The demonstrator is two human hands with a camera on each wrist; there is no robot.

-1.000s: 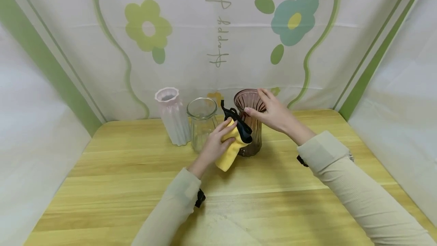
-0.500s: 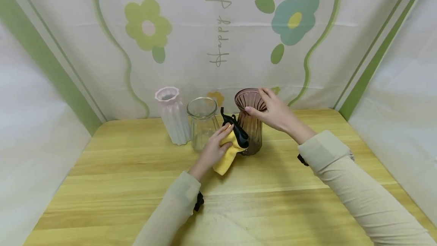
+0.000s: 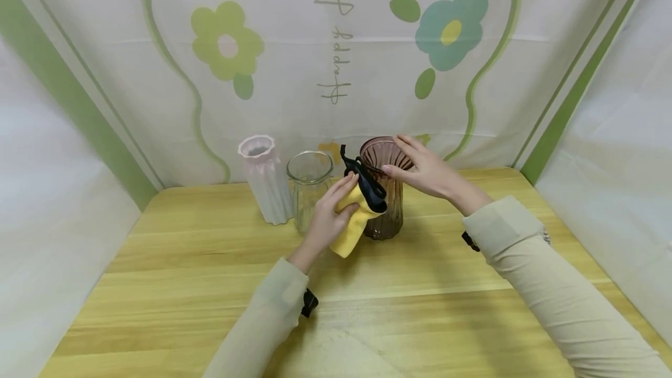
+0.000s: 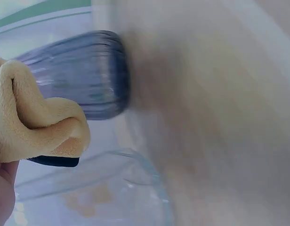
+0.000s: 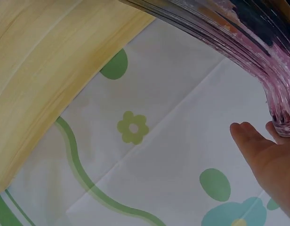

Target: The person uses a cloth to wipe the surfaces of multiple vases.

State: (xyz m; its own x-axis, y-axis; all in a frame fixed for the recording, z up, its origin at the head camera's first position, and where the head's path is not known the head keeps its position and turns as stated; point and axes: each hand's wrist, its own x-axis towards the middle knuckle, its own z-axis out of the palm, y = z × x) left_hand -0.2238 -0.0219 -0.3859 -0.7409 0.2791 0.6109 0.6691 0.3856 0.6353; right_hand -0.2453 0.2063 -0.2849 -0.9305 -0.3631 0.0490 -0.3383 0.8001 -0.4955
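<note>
Head view: the left hand (image 3: 328, 220) grips a folded yellow cloth (image 3: 353, 223) and presses it against the side of the ribbed purple vase (image 3: 385, 203), which stands upright on the wooden table (image 3: 210, 284) at the right end of a row with the clear glass vase (image 3: 310, 194) and the pale pink vase (image 3: 265, 179); the right hand (image 3: 427, 171) pinches the purple vase's rim to steady it. Left wrist view: the cloth (image 4: 34, 117), bunched in the fingers, lies against the vase wall (image 4: 84, 75) (a dark strap edge shows beneath). Right wrist view: the fingers (image 5: 265, 155) meet the flared rim (image 5: 277, 108). The step in hand appears to be wiping the outer wall; the next stroke likely calls for firm rim support while the cloth travels.
</note>
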